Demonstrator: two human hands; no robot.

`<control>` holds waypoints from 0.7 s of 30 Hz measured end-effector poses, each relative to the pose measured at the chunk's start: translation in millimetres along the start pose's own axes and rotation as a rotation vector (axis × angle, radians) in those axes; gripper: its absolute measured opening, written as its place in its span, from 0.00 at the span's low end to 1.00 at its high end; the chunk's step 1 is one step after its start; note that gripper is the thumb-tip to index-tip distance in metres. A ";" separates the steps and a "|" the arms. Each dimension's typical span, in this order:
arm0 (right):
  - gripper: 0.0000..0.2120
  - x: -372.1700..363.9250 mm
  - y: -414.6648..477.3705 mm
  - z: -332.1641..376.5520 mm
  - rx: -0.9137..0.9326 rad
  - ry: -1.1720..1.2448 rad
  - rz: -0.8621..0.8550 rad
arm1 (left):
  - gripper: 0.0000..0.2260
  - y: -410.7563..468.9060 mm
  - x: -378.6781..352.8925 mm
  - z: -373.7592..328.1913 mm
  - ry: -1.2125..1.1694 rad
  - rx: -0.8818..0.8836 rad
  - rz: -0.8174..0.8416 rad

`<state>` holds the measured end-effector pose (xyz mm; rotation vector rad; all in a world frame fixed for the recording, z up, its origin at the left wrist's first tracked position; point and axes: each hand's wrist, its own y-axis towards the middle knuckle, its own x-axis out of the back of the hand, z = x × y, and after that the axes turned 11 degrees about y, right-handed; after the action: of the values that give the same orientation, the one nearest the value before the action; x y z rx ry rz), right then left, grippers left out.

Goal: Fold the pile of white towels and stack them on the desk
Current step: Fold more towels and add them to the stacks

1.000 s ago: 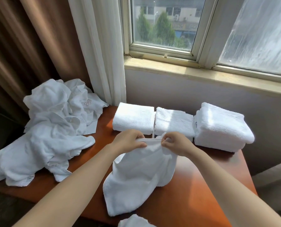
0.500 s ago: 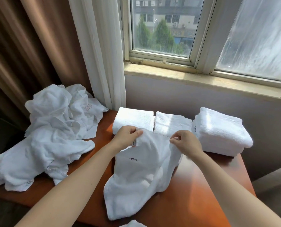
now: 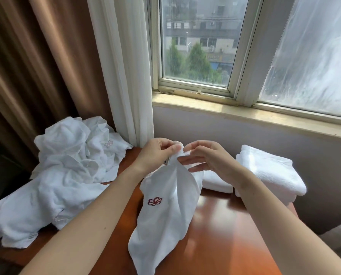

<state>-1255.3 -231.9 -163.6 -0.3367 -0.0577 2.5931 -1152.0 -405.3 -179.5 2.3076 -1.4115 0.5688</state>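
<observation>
Towel (image 3: 165, 215) plus both hands: raised and pulled together. 0.5 s ago the hands held the top edge spread apart; now it is bunched at one point and the cloth hangs straight down from the grip in a narrow drape, lower end low over the desk, contact unclear.
Desk (image 3: 225, 235): below the grip, bare orange-brown wood under the hanging cloth.
Unfolded pile (image 3: 66, 175): left of and below the grip, unchanged, lots left to fold.
Folded stacks (image 3: 269, 173): right of and just behind the grip, same place as before.
Left hand (image 3: 155, 153): thumb and fingertips pinch the bunched top.
Right hand (image 3: 203, 157): thumb and forefinger nip the same spot, touching the left; other fingers loosely extended.
Logo (image 3: 154, 201): red, below the grip, now facing the camera.
Task read: probably hunting corners or re-gripping; this towel's fold is not started.
</observation>
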 end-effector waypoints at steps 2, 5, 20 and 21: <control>0.08 -5.9 2.4 15.6 0.045 -0.080 0.018 | 0.07 3.3 10.0 -10.6 0.051 -0.055 -0.002; 0.03 -14.4 7.6 32.6 0.162 -0.271 -0.032 | 0.08 6.9 23.9 -23.8 0.084 -0.121 -0.012; 0.05 -29.6 27.5 66.5 0.476 -0.444 -0.243 | 0.13 4.4 46.8 -57.9 -0.032 -0.184 -0.021; 0.06 -29.9 28.5 68.0 0.466 -0.428 -0.239 | 0.12 3.9 46.8 -58.8 -0.017 -0.197 -0.035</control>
<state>-1261.3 -270.0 -93.9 0.3711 0.3305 2.3054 -1144.5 -412.0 -104.9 2.1813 -1.3667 0.3823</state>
